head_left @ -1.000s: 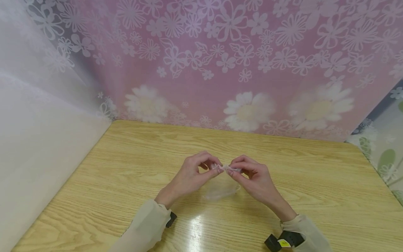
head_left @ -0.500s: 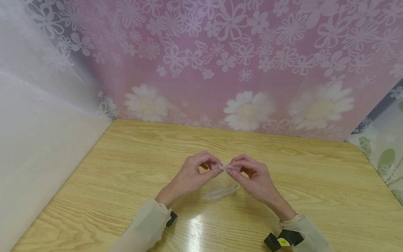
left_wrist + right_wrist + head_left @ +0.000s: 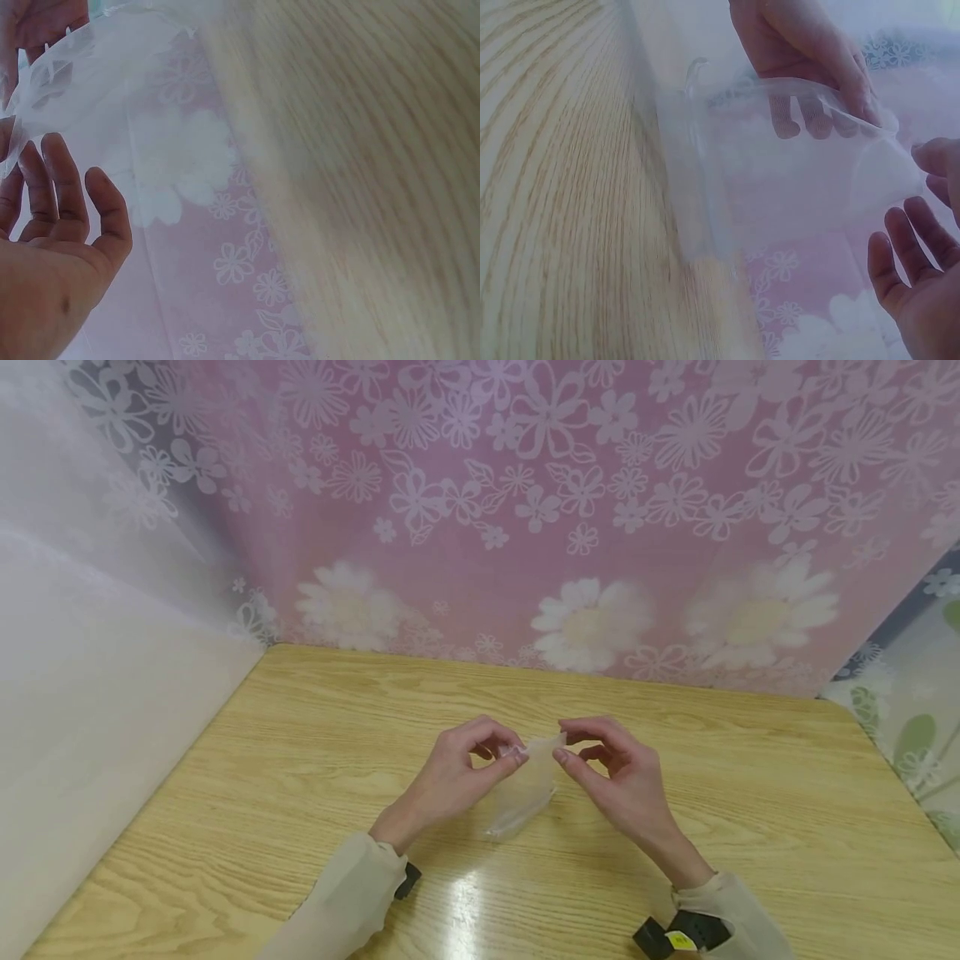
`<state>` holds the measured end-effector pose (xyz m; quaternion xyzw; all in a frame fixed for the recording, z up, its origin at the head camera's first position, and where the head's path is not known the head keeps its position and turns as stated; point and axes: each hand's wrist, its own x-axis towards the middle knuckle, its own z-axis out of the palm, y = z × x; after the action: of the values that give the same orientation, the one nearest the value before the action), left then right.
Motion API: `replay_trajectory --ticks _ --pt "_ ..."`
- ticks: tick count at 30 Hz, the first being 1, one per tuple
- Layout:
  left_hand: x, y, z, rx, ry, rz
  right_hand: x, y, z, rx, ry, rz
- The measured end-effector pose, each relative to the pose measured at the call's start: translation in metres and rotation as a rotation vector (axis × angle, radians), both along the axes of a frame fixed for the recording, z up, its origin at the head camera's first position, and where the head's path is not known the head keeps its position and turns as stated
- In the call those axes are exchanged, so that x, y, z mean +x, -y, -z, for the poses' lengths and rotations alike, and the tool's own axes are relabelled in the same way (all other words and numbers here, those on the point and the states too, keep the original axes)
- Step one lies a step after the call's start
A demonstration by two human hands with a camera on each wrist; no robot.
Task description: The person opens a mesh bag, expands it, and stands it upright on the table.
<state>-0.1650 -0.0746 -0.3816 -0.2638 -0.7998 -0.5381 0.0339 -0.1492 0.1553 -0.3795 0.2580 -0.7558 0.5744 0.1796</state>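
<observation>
A small translucent mesh bag [image 3: 525,787] hangs between the two hands above the table. In the head view my left hand [image 3: 468,764] pinches its gathered upper edge between thumb and index finger. My right hand [image 3: 615,760] is at the bag's upper right corner, which shows between its thumb and index fingertips; these stand apart. The right wrist view shows the sheer bag [image 3: 795,172] spread out, with the left hand [image 3: 810,45] visible through the mesh and the right hand's fingers [image 3: 922,240] loosely extended.
A wood-grain table [image 3: 315,718] lies beneath the hands. Behind it hangs a pink flowered curtain [image 3: 465,577], with a pale sheet [image 3: 112,693] along the left. Black wrist devices [image 3: 690,931] sit at the sleeves.
My right hand has moved slightly right, its thumb and index finger parting from their pinch near the left fingertips. The bag's upper edge has spread out between the hands. The left hand hardly moved.
</observation>
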Motion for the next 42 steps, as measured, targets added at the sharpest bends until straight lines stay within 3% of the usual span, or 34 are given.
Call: replay_trajectory --ticks 10,18,24,32,42 --pt "0.000 0.000 -0.002 0.010 0.010 -0.033 0.002 0.000 0.002 -0.007 0.021 0.001" --pt "0.000 -0.003 -0.001 0.049 0.003 -0.013 0.002 0.005 0.008 0.003 0.065 -0.037" --pt "0.001 -0.005 0.001 0.051 0.013 -0.004 0.000 0.010 0.011 -0.012 0.000 -0.057" --pt "0.002 -0.005 0.000 0.037 0.091 0.002 -0.001 0.013 0.012 -0.040 -0.015 -0.077" --pt "0.003 -0.003 0.001 0.074 0.130 0.064 -0.002 0.015 0.011 -0.058 0.014 -0.067"
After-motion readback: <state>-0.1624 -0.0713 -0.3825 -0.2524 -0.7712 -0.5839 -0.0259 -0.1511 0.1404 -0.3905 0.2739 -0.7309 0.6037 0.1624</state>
